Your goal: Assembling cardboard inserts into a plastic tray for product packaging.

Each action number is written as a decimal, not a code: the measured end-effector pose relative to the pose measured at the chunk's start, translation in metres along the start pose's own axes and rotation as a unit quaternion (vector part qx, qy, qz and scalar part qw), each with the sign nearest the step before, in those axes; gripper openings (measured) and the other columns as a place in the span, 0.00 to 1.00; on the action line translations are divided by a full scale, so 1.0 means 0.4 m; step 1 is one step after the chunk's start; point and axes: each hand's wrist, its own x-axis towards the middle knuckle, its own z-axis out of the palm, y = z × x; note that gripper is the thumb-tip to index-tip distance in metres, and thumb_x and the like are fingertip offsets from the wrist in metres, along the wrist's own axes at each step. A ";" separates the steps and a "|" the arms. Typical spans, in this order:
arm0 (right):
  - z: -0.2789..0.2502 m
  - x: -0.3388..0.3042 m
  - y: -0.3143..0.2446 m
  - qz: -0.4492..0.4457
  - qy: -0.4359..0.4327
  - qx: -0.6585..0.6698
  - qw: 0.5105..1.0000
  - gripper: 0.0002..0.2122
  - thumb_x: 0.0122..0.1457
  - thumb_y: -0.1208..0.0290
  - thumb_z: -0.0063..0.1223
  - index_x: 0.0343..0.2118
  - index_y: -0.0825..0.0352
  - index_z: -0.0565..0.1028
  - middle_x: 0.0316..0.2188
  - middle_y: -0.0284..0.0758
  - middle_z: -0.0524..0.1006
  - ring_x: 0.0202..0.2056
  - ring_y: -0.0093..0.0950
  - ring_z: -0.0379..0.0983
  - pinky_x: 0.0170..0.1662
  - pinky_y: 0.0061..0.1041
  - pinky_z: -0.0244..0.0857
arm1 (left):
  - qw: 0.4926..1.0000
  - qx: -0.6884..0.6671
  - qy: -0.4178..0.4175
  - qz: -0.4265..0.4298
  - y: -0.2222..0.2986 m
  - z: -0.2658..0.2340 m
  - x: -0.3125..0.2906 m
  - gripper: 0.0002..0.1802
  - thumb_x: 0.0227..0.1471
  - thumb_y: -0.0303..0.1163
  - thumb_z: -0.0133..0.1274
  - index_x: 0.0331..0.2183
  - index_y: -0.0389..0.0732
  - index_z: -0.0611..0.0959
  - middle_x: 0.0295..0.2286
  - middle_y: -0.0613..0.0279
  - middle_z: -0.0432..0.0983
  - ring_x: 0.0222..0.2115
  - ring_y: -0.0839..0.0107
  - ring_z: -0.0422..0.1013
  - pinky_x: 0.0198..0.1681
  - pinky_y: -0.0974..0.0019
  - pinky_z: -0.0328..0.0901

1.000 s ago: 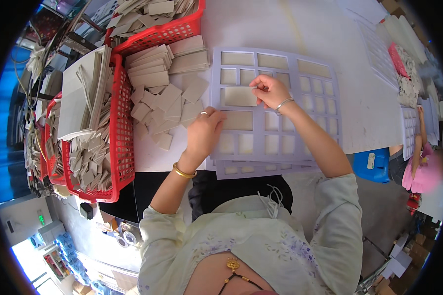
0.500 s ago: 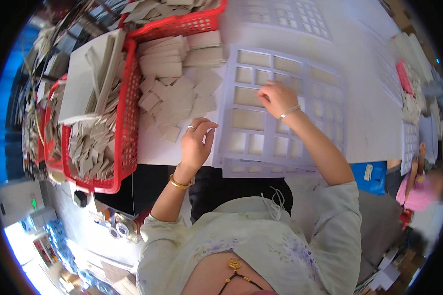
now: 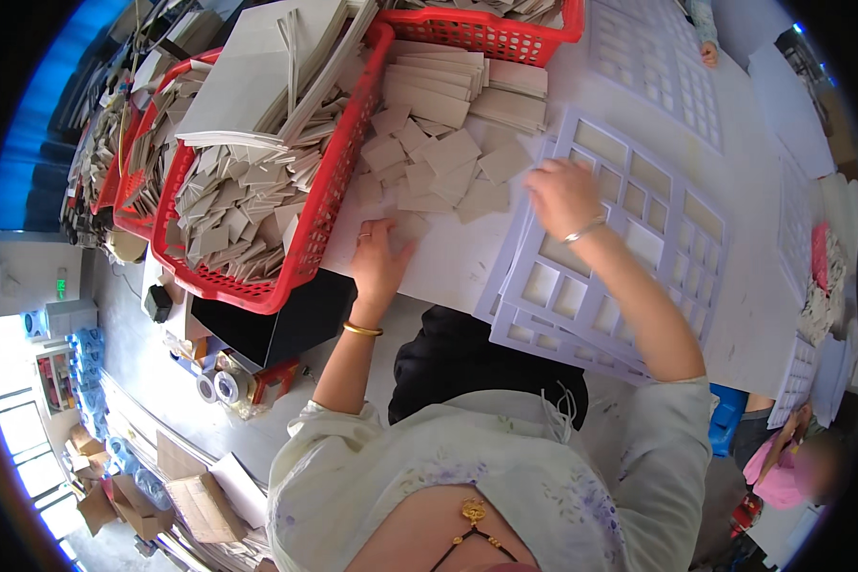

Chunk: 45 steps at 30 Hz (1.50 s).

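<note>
My left hand (image 3: pixel 379 264) rests at the near edge of a pile of loose grey cardboard pieces (image 3: pixel 445 153); its thumb stands apart from the fingers, and no piece shows in its grip. My right hand (image 3: pixel 564 197) is over the left edge of a pale lavender frame board (image 3: pixel 620 153) with square and oblong openings. Its fingers are bent together, and their tips hide whatever might be between them. Light pieces fill many of the openings. More such boards (image 3: pixel 553 345) lie stacked, slightly askew, beneath the top one.
A red basket (image 3: pixel 329 176) heaped with cardboard scraps and flat sheets (image 3: pixel 243 71) stands at the left. Behind it sits another red basket (image 3: pixel 486 33). Stacked oblong card strips (image 3: pixel 439 81) lie beyond the loose pieces. Another person's hand (image 3: pixel 708 54) shows at the far right, beside more boards (image 3: pixel 653 67).
The view has swung, so the table sits further right in it. My right hand has moved from the middle of the top board to its left edge. My left hand is nearer the loose pieces.
</note>
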 end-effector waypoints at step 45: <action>-0.072 -0.388 0.017 0.264 -0.005 0.441 0.858 0.03 0.51 0.77 0.55 0.30 0.68 0.75 0.23 0.30 0.76 0.22 0.17 0.72 0.27 0.18 0.66 | 0.906 -0.304 -0.232 0.181 0.394 0.001 0.033 0.07 0.44 0.20 0.56 0.30 0.36 0.78 0.25 0.56 0.75 0.25 0.62 0.72 0.28 0.67 0.65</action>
